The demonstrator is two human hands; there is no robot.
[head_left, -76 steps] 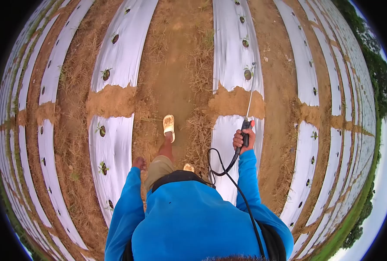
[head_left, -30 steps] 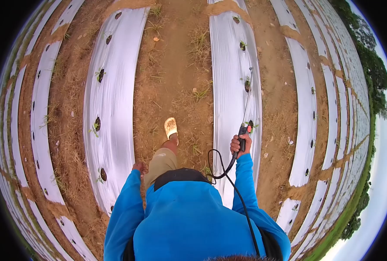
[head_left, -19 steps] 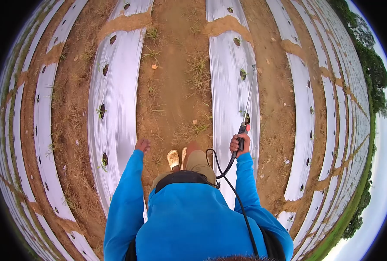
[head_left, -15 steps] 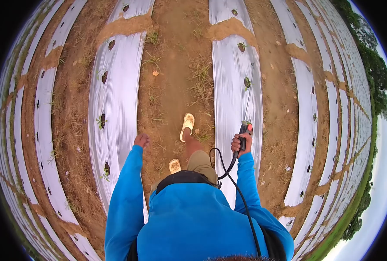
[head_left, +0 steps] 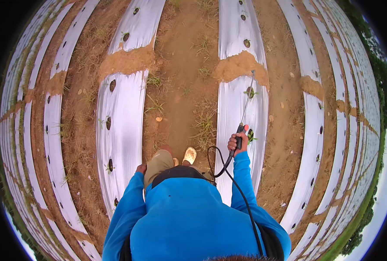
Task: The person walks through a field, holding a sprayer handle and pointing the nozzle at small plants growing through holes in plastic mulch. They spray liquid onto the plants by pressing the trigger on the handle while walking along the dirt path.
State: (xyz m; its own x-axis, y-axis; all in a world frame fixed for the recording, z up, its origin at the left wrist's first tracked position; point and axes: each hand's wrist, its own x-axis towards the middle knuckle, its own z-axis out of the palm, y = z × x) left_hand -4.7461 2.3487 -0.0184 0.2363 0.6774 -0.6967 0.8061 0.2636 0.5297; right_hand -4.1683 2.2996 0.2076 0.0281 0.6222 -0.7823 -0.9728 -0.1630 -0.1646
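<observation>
The spray wand (head_left: 247, 105) has shifted, its tip now over the soil band (head_left: 232, 68), at one o'clock. Wand likely light, stiff; hose (head_left: 244, 198) flexible; best held by the black grip, where my right hand (head_left: 243, 145) is wrapped. Left hand (head_left: 141, 168), ten o'clock: opening unclear.

Glossy plastic sheeting (head_left: 126, 108), matt cloth sleeve (head_left: 241, 174), seemingly metal wand (head_left: 247, 100).

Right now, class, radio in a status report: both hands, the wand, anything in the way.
Right hand closed on wand. Left hand by thigh, grip unclear. Wand tip over soil strip, hose loop clear of it.
</observation>
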